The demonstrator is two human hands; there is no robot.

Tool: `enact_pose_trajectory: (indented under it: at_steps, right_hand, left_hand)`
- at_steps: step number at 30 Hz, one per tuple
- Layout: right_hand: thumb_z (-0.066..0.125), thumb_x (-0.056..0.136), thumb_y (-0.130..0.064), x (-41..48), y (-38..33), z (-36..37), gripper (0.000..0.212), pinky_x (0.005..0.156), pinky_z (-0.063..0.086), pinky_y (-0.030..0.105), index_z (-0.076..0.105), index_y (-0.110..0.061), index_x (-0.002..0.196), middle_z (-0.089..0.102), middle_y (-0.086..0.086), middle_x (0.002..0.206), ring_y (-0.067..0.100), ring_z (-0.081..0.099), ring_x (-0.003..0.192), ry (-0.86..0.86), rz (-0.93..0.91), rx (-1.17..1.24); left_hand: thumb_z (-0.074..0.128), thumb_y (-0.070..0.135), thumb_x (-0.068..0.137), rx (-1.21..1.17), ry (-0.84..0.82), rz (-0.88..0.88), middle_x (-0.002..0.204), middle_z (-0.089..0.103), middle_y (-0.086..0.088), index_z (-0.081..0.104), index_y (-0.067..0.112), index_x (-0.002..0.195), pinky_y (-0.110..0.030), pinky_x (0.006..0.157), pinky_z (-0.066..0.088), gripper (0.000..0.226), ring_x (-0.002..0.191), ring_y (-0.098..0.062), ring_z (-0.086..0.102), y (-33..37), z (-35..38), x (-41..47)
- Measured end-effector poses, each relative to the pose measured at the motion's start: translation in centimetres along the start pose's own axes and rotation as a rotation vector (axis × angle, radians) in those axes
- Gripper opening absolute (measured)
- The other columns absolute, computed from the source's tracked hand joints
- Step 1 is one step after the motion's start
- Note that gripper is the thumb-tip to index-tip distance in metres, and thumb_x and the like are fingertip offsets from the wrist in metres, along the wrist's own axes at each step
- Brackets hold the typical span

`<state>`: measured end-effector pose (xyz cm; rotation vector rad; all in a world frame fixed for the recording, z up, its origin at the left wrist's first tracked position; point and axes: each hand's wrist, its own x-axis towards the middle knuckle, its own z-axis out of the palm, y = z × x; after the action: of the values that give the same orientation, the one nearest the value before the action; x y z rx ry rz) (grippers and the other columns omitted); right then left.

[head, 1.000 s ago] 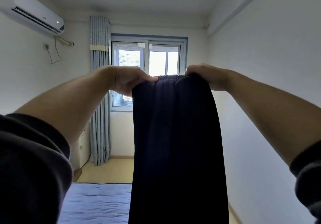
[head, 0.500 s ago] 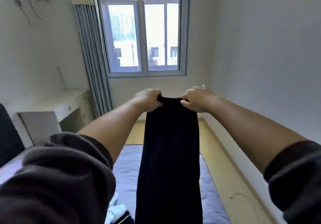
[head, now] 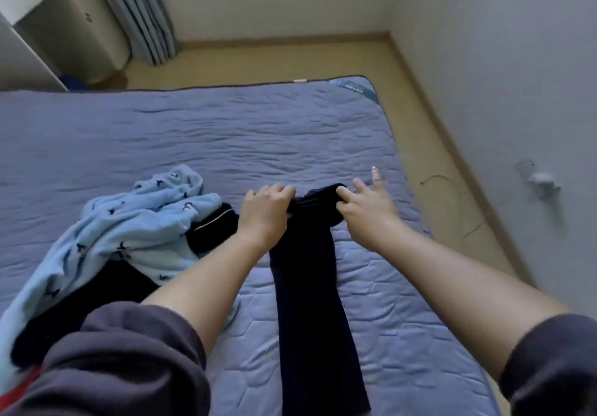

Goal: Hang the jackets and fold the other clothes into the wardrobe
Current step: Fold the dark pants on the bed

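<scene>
1. Navy trousers (head: 310,302) lie lengthwise on the blue bed (head: 226,131), waistband at the far end.
2. Left hand (head: 263,213) grips the waistband, fingers curled over it.
3. Right hand (head: 366,205) pinches the waistband's other side, two fingers sticking out straight.
4. Light blue garment (head: 129,221) lies crumpled to the left.

The bare left forearm (head: 206,283) enters from 7 o'clock and the bare right forearm (head: 452,280) from 4 o'clock. They converge toward 12 o'clock, with dark grey sleeves (head: 122,357) pushed up to the elbows. The left hand (head: 266,213) sits knuckles-up, fingers curled over the top edge of a long dark navy fabric garment (head: 307,286). The right hand (head: 368,210) pinches the same edge just beside it, with 2 fingers (head: 374,175) straight and pointing at 12 o'clock.
</scene>
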<state>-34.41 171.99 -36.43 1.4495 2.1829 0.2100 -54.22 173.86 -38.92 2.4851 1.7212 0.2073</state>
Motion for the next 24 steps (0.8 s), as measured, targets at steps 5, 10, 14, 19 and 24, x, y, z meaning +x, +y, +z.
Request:
enact_pose_trajectory:
  at_steps: [5, 10, 14, 19, 24]
  right_hand:
    - [0.070, 0.067, -0.011, -1.9, -5.5, 9.6, 0.012, 0.105, 0.024, 0.071, 0.071, -0.012, 0.078, 0.062, 0.009, 0.103, 0.036, 0.058, 0.096, 0.186, -0.078, 0.026]
    - [0.071, 0.058, -0.005, -3.9, -6.6, 12.6, 0.011, 0.103, 0.027, 0.068, 0.062, -0.012, 0.060, 0.063, 0.009, 0.085, 0.034, 0.061, 0.079, 0.301, -0.158, 0.065]
    - [0.059, 0.062, -0.009, -6.6, -6.9, 13.3, 0.007, 0.100, 0.039, 0.063, 0.060, -0.015, 0.060, 0.061, 0.005, 0.084, 0.030, 0.059, 0.075, 0.375, -0.238, 0.093]
    - [0.044, 0.069, -0.007, -11.3, -10.5, 18.2, 0.018, 0.097, 0.042, 0.056, 0.059, -0.016, 0.065, 0.057, 0.005, 0.086, 0.029, 0.059, 0.079, 0.464, -0.286, 0.115]
    - [0.035, 0.073, -0.005, -13.6, -16.0, 24.9, 0.029, 0.098, 0.035, 0.056, 0.062, -0.015, 0.066, 0.060, 0.006, 0.086, 0.029, 0.060, 0.082, 0.469, -0.265, 0.079]
  left_hand:
    - [0.078, 0.018, 0.068, -0.042, -0.032, 0.038, 0.086, 0.061, -0.002, 0.058, 0.016, 0.090, -0.035, 0.068, 0.036, 0.030, 0.083, -0.029, 0.059, -0.4, 9.3, -6.0]
    - [0.072, 0.015, 0.072, -0.093, -0.043, 0.102, 0.087, 0.059, -0.001, 0.058, 0.015, 0.091, -0.034, 0.070, 0.033, 0.023, 0.082, -0.026, 0.057, 0.3, 11.2, -8.8]
    - [0.070, 0.013, 0.066, -0.123, -0.037, 0.191, 0.084, 0.058, -0.003, 0.058, 0.014, 0.088, -0.034, 0.064, 0.038, 0.025, 0.075, -0.029, 0.057, 1.1, 10.8, -11.0]
    - [0.074, 0.019, 0.053, -0.048, -0.142, 0.238, 0.077, 0.052, 0.000, 0.053, 0.016, 0.083, -0.033, 0.059, 0.039, 0.037, 0.068, -0.025, 0.056, 2.9, 14.2, -17.1]
    - [0.076, 0.019, 0.042, 0.012, -0.241, 0.291, 0.072, 0.051, 0.000, 0.054, 0.015, 0.078, -0.029, 0.052, 0.036, 0.042, 0.060, -0.023, 0.053, 4.0, 20.1, -21.5]
